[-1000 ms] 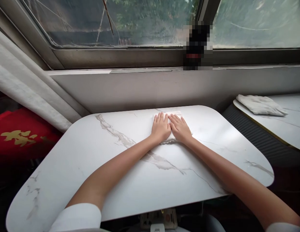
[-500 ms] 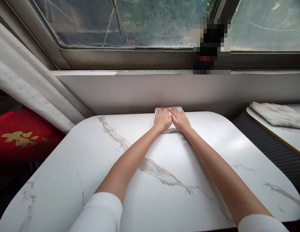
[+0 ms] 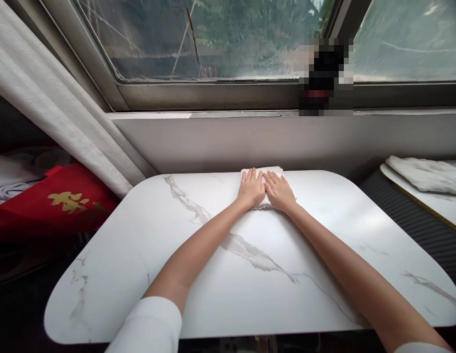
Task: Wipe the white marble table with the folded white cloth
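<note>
A folded white cloth (image 3: 266, 203) lies near the far edge of the white marble-patterned table (image 3: 213, 304). Pressed flat on its left part is my left hand (image 3: 251, 190), fingers stretched forward. My right hand (image 3: 280, 192) rests palm down on the right part, its fingers spread and angled to the left. The thumbs meet or nearly meet in the middle. Most of the cloth is hidden under both hands; its back edge and front edge show.
Behind the table stand a low wall (image 3: 213, 142) and a window frame (image 3: 213, 98). A pale curtain (image 3: 66, 103) hangs at left, beside a red cloth item with gold lettering (image 3: 77, 215). At right, a white crumpled cloth (image 3: 426, 174) lies on another marble-patterned surface (image 3: 446, 208).
Both hands and the cloth have slid slightly back from the table's far edge, toward me. The camera view has shifted, so more of the table's left and near edges shows.
</note>
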Demonstrator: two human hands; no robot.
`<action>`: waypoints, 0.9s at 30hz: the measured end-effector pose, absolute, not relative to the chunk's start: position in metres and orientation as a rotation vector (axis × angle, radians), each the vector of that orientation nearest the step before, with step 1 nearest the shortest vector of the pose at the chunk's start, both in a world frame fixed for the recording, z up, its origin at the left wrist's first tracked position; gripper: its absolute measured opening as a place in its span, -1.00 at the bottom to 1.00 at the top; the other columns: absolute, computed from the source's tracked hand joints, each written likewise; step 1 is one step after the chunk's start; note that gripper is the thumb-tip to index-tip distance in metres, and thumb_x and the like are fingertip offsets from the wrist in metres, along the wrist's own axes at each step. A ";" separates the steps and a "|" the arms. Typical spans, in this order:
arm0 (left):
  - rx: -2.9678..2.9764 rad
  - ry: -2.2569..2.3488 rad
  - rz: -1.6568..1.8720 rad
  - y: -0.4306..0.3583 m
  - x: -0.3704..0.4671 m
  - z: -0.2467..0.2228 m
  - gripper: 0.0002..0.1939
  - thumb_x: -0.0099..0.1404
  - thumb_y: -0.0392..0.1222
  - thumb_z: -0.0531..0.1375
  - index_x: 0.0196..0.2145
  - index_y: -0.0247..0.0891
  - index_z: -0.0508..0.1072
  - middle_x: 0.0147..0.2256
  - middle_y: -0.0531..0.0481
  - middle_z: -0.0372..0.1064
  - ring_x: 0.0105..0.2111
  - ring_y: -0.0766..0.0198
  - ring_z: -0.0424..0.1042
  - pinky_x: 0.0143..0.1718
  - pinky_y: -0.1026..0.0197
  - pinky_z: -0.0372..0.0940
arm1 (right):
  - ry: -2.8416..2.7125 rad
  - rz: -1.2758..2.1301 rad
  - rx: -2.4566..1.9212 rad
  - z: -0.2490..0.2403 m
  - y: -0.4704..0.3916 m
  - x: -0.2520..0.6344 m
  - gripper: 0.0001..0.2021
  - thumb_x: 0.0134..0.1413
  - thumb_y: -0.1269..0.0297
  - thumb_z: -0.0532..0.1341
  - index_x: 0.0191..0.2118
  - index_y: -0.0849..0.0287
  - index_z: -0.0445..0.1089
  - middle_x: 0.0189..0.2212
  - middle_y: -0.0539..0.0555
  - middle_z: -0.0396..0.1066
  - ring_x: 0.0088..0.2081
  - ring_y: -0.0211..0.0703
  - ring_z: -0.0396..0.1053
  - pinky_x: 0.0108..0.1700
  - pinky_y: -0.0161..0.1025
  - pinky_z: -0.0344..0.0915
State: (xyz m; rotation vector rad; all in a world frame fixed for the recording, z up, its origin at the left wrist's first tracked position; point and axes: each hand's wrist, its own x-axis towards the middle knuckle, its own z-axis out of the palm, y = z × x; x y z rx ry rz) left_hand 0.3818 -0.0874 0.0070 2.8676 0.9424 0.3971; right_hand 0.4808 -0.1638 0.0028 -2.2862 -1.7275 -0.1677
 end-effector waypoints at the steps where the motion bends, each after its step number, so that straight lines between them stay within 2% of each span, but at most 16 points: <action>1: 2.877 0.926 0.394 -0.093 0.375 0.007 -0.48 0.40 -0.17 -0.17 0.25 -0.42 0.03 0.28 -0.25 -0.14 0.28 0.12 -0.19 0.26 -0.01 -0.29 | -1.738 -0.177 -2.285 0.003 -0.170 0.474 -0.49 0.26 0.29 -0.23 0.28 0.30 0.01 0.28 0.20 -0.02 0.29 -0.06 -0.11 0.25 0.03 -0.15; 4: 2.901 0.880 0.388 -0.114 0.348 0.008 -0.47 0.39 -0.19 -0.15 0.25 -0.43 0.03 0.28 -0.26 -0.12 0.28 0.10 -0.19 0.26 -0.03 -0.28 | -1.756 -0.206 -2.274 0.003 -0.196 0.448 -0.48 0.27 0.27 -0.23 0.28 0.27 -0.01 0.28 0.20 -0.03 0.29 -0.04 -0.12 0.25 0.06 -0.15; 9: 2.920 0.739 0.367 -0.161 0.293 0.010 -0.45 0.37 -0.20 -0.12 0.26 -0.44 0.00 0.29 -0.28 -0.17 0.29 0.06 -0.27 0.26 -0.07 -0.27 | -1.797 -0.213 -2.221 0.004 -0.254 0.396 -0.46 0.29 0.23 -0.25 0.29 0.38 -0.04 0.28 0.27 -0.07 0.31 0.02 -0.21 0.27 0.11 -0.18; 15: 2.899 0.624 0.363 -0.221 0.230 0.012 -0.43 0.39 -0.15 -0.12 0.29 -0.37 -0.09 0.31 -0.22 -0.25 0.29 0.03 -0.37 0.26 -0.12 -0.26 | -1.904 -0.146 -2.049 0.002 -0.320 0.342 -0.37 0.27 0.21 -0.12 0.35 0.23 -0.41 0.32 0.18 -0.25 0.31 0.11 -0.29 0.27 0.22 -0.18; 19: 2.865 0.598 0.331 -0.243 0.197 0.017 -0.38 0.38 -0.13 -0.08 0.31 -0.33 -0.19 0.31 -0.21 -0.32 0.29 -0.01 -0.37 0.26 -0.16 -0.26 | -1.938 -0.062 -1.938 0.005 -0.345 0.321 -0.30 0.24 0.23 -0.08 0.34 0.14 -0.54 0.34 0.11 -0.35 0.31 0.18 -0.28 0.24 0.25 -0.08; 24: 2.703 0.581 0.201 -0.232 0.185 0.026 -0.37 0.40 -0.11 -0.09 0.32 -0.25 -0.26 0.31 -0.09 -0.33 0.29 0.13 -0.33 0.27 -0.04 -0.17 | -2.014 0.197 -1.876 0.012 -0.343 0.331 -0.35 0.28 0.18 -0.12 0.33 0.08 -0.56 0.33 0.07 -0.36 0.30 0.12 -0.28 0.24 0.20 -0.04; 27: 2.610 0.700 0.155 -0.206 0.202 0.026 -0.43 0.43 -0.11 -0.18 0.32 -0.31 -0.22 0.31 -0.07 -0.27 0.29 0.22 -0.29 0.28 0.01 -0.17 | -2.027 0.264 -1.968 0.011 -0.312 0.350 -0.40 0.30 0.13 -0.18 0.34 0.13 -0.45 0.33 0.12 -0.28 0.31 0.04 -0.29 0.24 0.15 -0.03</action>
